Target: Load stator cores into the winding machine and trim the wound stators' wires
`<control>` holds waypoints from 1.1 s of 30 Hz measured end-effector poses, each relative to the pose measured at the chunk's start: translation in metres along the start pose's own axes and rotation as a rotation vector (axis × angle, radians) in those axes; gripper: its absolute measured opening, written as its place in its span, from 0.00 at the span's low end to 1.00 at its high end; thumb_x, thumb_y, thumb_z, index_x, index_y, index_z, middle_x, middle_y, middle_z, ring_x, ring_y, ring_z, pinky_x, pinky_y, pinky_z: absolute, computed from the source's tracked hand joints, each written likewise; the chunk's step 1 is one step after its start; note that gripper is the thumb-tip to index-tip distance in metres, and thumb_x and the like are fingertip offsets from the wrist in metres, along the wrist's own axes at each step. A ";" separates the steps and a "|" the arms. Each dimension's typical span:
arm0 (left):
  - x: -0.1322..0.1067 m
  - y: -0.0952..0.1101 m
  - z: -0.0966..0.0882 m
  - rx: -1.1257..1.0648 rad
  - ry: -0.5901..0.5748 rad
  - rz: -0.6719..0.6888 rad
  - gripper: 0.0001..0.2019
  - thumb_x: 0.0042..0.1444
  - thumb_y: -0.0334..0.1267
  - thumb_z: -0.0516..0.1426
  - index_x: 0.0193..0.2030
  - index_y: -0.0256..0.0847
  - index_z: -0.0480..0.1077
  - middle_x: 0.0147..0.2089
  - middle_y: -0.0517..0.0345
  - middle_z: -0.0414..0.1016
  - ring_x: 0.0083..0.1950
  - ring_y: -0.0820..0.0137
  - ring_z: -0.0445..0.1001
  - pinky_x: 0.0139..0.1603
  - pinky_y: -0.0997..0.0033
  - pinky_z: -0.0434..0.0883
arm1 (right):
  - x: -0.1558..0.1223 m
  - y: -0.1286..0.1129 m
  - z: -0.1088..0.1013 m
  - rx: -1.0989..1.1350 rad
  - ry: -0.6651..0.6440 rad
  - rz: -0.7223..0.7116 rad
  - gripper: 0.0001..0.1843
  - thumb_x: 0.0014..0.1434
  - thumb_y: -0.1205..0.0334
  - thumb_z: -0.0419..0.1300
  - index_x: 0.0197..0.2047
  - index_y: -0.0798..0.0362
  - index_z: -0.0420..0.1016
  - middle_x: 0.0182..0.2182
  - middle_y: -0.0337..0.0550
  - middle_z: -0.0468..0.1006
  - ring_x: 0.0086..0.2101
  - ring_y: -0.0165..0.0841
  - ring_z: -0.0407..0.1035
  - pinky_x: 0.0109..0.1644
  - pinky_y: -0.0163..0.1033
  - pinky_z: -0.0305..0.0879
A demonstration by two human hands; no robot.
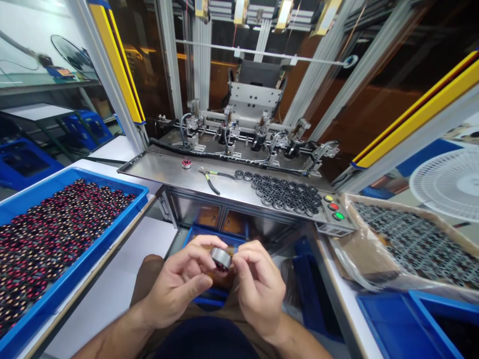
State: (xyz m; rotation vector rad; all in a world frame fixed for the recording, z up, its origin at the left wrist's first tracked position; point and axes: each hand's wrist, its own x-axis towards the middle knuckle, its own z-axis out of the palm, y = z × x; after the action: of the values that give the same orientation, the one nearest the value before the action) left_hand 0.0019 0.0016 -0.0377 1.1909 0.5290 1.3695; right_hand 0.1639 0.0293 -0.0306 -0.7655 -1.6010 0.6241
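Above my lap, my left hand (183,279) is closed round a small motor part (220,259), a silvery metal ring with dark red showing on its underside. The ring is tilted, and my fingers cover its left side. Close against its right side is my right hand (258,284), thumb and fingertips pinched together. Whatever lies in that pinch is hidden, and I cannot tell whether it touches the ring. On the steel ledge ahead stands a single red-wound motor core (186,164), with green-and-black cutting pliers (213,177) to its right.
Many black ring parts (288,192) cover the ledge's right half, beside a button box (337,212). A blue tray (144,197) of red-and-copper cores is left; a lined carton (348,259) of grey parts is right. Clamping fixtures (258,137) stand behind the ledge, between yellow side bars (116,60).
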 end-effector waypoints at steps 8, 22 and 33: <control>0.002 -0.005 0.005 -0.123 0.076 -0.128 0.22 0.49 0.44 0.67 0.49 0.45 0.67 0.53 0.53 0.74 0.54 0.64 0.75 0.53 0.69 0.72 | 0.002 0.002 -0.007 0.008 -0.060 -0.201 0.11 0.56 0.79 0.56 0.37 0.54 0.71 0.29 0.41 0.74 0.32 0.30 0.69 0.34 0.35 0.69; 0.001 -0.013 0.010 0.139 0.108 0.028 0.18 0.53 0.34 0.66 0.50 0.47 0.68 0.43 0.58 0.75 0.40 0.70 0.78 0.40 0.73 0.76 | -0.009 0.002 -0.002 0.129 -0.012 0.099 0.09 0.63 0.72 0.54 0.31 0.53 0.70 0.26 0.38 0.69 0.29 0.28 0.66 0.33 0.34 0.63; -0.002 -0.015 0.003 0.578 0.145 0.366 0.34 0.46 0.21 0.67 0.58 0.50 0.66 0.49 0.55 0.79 0.50 0.64 0.78 0.51 0.67 0.76 | -0.021 0.015 0.006 0.692 -0.098 0.604 0.13 0.65 0.60 0.57 0.28 0.53 0.68 0.25 0.36 0.67 0.26 0.26 0.62 0.31 0.32 0.61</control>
State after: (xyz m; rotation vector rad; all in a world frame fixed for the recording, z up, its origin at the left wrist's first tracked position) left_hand 0.0111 0.0019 -0.0497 1.7247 0.8818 1.6820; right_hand 0.1620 0.0225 -0.0559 -0.6823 -1.0948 1.5699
